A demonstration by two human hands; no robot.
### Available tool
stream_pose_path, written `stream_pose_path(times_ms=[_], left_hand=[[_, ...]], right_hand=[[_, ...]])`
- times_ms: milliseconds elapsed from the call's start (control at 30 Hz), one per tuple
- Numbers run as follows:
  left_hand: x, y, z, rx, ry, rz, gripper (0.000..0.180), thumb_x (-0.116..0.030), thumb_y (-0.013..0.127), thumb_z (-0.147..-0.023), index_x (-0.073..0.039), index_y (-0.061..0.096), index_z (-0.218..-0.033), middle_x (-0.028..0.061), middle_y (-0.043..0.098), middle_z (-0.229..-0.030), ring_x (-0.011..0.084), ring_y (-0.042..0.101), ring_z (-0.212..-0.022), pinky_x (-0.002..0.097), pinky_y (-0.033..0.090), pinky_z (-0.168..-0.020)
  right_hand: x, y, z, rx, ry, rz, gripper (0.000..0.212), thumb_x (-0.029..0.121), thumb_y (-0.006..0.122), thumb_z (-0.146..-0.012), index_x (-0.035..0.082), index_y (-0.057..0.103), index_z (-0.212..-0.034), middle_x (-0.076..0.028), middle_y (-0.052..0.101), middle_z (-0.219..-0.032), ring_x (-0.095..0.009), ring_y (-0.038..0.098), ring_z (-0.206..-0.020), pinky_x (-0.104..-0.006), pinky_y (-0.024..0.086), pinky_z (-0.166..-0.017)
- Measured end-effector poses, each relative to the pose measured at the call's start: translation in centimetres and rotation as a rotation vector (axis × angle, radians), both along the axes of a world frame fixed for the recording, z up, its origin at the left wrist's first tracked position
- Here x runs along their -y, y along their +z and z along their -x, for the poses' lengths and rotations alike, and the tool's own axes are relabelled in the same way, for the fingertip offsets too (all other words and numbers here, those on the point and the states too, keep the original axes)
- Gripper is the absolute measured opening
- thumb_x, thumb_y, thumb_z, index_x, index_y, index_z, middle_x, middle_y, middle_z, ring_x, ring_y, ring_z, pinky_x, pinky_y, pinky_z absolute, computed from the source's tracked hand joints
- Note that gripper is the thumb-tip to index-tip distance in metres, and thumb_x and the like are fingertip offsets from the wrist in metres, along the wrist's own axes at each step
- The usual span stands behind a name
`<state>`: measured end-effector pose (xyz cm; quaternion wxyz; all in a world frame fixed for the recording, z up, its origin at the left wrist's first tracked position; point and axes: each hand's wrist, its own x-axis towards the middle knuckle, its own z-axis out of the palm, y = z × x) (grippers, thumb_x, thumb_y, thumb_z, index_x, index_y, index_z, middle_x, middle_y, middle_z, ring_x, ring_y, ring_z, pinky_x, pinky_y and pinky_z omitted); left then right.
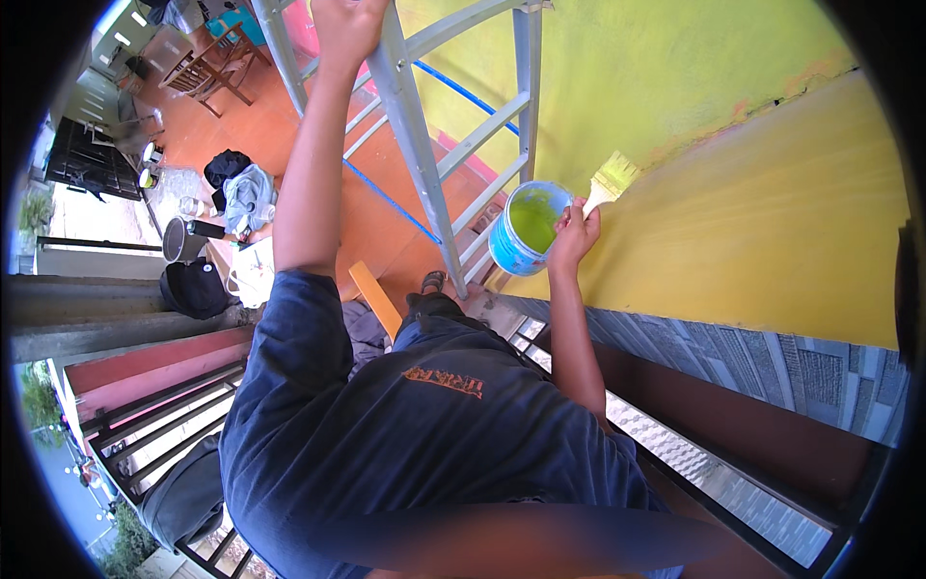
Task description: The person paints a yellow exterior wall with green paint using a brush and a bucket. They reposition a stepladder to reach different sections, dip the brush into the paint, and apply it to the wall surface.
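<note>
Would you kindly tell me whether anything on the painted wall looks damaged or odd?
Yes: a ragged, cracked-looking seam runs where the wall's green area meets the yellow one, to the right of the paintbrush. Pinkish patches and small dark spots interrupt the paint there.

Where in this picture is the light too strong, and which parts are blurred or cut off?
In the head view, the area below the black panel is washed out nearly white; a smooth blur smears the lower shirt; the top edge cuts the left hand; the brush and bucket look fairly sharp.
</note>
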<state>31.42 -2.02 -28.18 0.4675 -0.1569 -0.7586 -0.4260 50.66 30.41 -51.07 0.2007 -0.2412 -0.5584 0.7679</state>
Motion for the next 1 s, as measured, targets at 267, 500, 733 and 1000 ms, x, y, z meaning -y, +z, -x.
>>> stream_pose_path(times_ms=[267,500,733,1000], left_hand=[[-0.2,-1.6,0.7,-0.135,-0.061,-0.106,0.095,-0.005,0.074,-0.087,0.006,0.017,-0.162,0.0253,0.041,-0.157,0.0292,0.048,-0.138,0.0364,0.037,-0.115],[-0.4,-2.2,1.1,-0.113,-0.155,-0.203,0.093,-0.006,0.073,-0.088,0.005,0.017,-0.162,0.0249,0.042,-0.156,0.0294,0.05,-0.136,0.0368,0.039,-0.114],[-0.3,-1.4,0.5,-0.117,-0.161,-0.205,0.094,-0.003,0.072,-0.088,0.002,0.016,-0.163,0.0242,0.043,-0.155,0.0292,0.052,-0.134,0.0374,0.041,-0.112],[-0.4,-2.9,0.8,-0.144,-0.202,-0.391,0.082,-0.002,0.073,-0.087,0.003,0.027,-0.156,0.0206,0.058,-0.139,0.027,0.062,-0.118,0.0358,0.05,-0.099]], right_hand=[[-1.3,-0.3,-0.4,0.034,-0.001,0.002,0.011,0.013,0.059,-0.103,0.006,0.053,-0.097,0.002,0.047,-0.07,-0.005,0.039,-0.056,-0.0233,0.031,-0.05],[-1.3,0.4,-0.4,-0.017,-0.004,0.009,0.007,0.01,0.058,-0.102,0.006,0.054,-0.098,0.002,0.048,-0.071,-0.006,0.042,-0.059,-0.0233,0.033,-0.052],[-0.8,1.6,0.9,-0.033,-0.051,0.003,0.007,0.011,0.06,-0.102,0.007,0.056,-0.098,0.001,0.05,-0.073,-0.006,0.041,-0.057,-0.0224,0.032,-0.05],[-1.0,1.7,1.9,-0.033,-0.017,0.014,0.009,0.012,0.06,-0.104,0.008,0.056,-0.097,0.002,0.051,-0.072,-0.005,0.042,-0.058,-0.0218,0.033,-0.05]])
